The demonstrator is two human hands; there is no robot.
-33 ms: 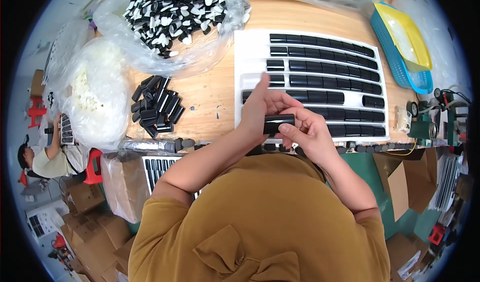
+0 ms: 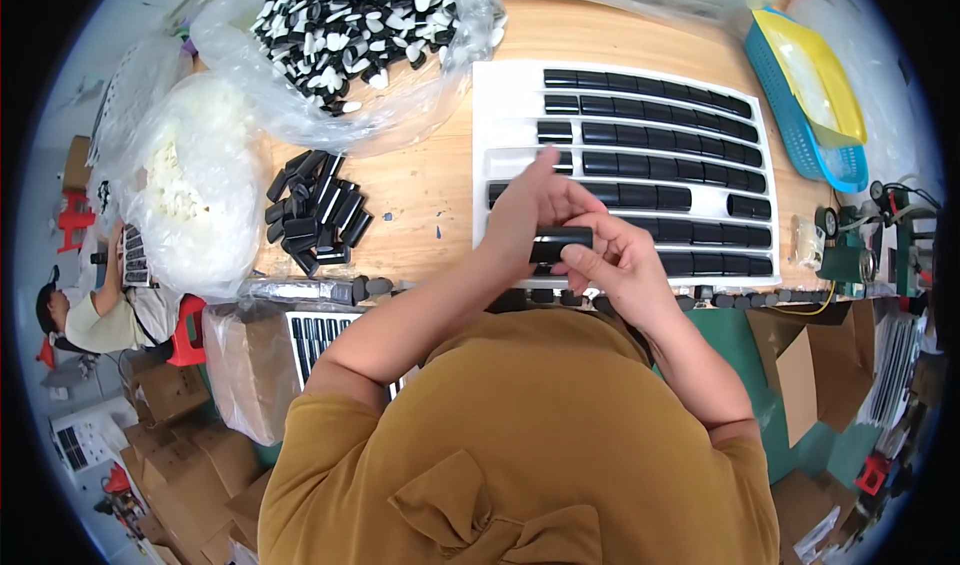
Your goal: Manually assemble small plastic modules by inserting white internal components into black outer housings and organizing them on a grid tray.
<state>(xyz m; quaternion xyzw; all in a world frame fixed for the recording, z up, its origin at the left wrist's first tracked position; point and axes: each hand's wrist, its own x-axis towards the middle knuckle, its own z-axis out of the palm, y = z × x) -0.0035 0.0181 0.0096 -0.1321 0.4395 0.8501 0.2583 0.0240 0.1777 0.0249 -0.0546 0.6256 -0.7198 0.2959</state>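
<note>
Fingers of the right hand [image 2: 630, 270] are closed in a pinch on a short, glossy black plastic-looking cylinder [image 2: 563, 237], the thumb lying across its near side by the right end. The left hand [image 2: 518, 220] curves about the left end, thumb raised and fingers loosely bent; whether these also grip cannot be told. The cylinder is held over the near edge of a shallow white tray [image 2: 495, 95], toward the near left corner, close to the near edge of the pale wooden worktop [image 2: 410, 187].

It looks light and stiff, and the shine suggests a slick surface that could roll between fingertips and would sooner scuff or smear than break. Opposite sides near one end seem the surest hold, with light pressure.

The left hand covers the cylinder's left end, so whether that end is open or capped stays unclear. Hands and left forearm also hide the tray's near left corner and the left parts of its two nearest rows of black cylinders [image 2: 672, 170].
</note>
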